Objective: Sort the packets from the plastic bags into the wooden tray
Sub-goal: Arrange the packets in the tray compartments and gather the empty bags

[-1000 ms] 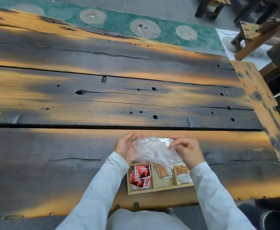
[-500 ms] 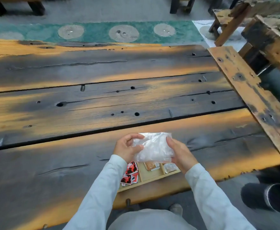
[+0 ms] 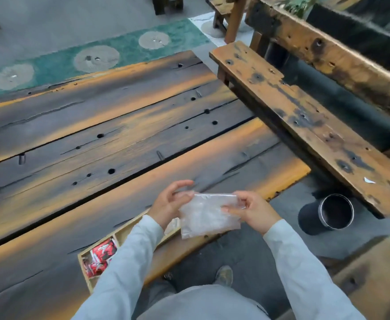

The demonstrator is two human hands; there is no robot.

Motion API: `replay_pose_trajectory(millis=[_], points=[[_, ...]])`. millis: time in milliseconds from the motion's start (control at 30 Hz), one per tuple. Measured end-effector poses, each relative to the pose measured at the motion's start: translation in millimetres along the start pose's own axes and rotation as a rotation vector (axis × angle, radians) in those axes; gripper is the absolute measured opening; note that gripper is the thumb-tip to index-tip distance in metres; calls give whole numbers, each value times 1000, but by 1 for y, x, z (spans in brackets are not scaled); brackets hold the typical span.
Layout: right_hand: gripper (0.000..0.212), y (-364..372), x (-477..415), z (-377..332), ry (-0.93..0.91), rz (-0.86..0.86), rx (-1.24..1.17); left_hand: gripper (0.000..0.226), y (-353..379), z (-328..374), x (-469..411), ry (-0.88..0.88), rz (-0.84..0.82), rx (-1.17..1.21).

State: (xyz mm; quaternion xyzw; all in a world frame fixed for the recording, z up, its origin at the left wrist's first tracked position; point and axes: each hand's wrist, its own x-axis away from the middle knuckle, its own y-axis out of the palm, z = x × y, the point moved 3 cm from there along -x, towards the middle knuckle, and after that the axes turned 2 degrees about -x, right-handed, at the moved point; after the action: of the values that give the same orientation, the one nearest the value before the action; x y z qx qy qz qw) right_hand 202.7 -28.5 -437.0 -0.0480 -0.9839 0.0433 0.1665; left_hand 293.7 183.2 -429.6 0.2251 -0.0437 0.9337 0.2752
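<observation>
Apparently nearly done: red packets (image 3: pixel 100 255) sit in the wooden tray (image 3: pixel 85 271). Both my left hand (image 3: pixel 166 204) and right hand (image 3: pixel 251 211) pinch a seemingly empty plastic bag (image 3: pixel 209 215).

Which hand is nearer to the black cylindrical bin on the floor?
Right. The right hand, pinching the clear plastic bag, is the one on the side of the black cylindrical bin. The left hand holds the bag's opposite edge, farther away.

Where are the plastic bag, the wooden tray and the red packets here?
plastic bag (image 3: pixel 209 215), head view, middle of the clear film.
wooden tray (image 3: pixel 84 272), head view, its left rim.
red packets (image 3: pixel 101 254), head view, top packet in the left compartment.
</observation>
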Motion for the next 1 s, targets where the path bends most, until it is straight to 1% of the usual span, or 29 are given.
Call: replay_pose_trajectory(millis=[67, 133, 167, 200, 233, 267, 333, 367, 433, 467, 533, 633, 700, 833, 867, 933, 967, 1000], points=[[8, -31, 13, 3, 11, -29, -14, 45, 32, 10, -10, 75, -119, -246], [6, -59, 25, 6, 24, -80, 20, 48, 67, 17, -19, 75, -289, -448], [7, -72, 31, 9, 38, -95, 40, 42, 85, 17, -24, 60, -360, -528], [9, -83, 38, 12, 46, -89, 36, 30, 104, 18, -28, 57, -407, -592], [15, -94, 43, 17, 47, -35, 17, 16, 123, 17, -32, 63, -428, -644], [25, -106, 47, 21, 55, 64, -31, 13, 141, 16, -37, 70, -421, -662], [42, -126, 58, 32, 116, 305, -247, 25, 172, 8, -47, 59, -306, -623], [45, -133, 64, 35, 135, 378, -381, 28, 186, 6, -51, 62, -230, -591], [45, -144, 77, 41, 159, 410, -585, 25, 216, 4, -59, 98, -139, -534], [47, -148, 85, 41, 160, 399, -653, 23, 232, 3, -62, 112, -132, -522], [48, -157, 97, 44, 144, 399, -767, 22, 262, 4, -65, 125, -168, -528], [41, -176, 107, 59, 168, 489, -789, 26, 297, 4, -76, 100, -267, -511], [35, -190, 110, 72, 212, 540, -765, 27, 317, 4, -86, 54, -326, -421], [16, -223, 117, 93, 227, 687, -778, 28, 352, -2, -112, -67, -357, -331], [13, -232, 118, 95, 226, 724, -761, 33, 362, -3, -119, -80, -370, -335], [16, -253, 118, 99, 223, 792, -758, 48, 384, -2, -135, -95, -409, -341], [19, -264, 117, 103, 220, 823, -770, 49, 396, 0, -145, -107, -424, -334], [21, -276, 115, 105, 225, 851, -782, 45, 409, 0, -155, -112, -438, -331]])
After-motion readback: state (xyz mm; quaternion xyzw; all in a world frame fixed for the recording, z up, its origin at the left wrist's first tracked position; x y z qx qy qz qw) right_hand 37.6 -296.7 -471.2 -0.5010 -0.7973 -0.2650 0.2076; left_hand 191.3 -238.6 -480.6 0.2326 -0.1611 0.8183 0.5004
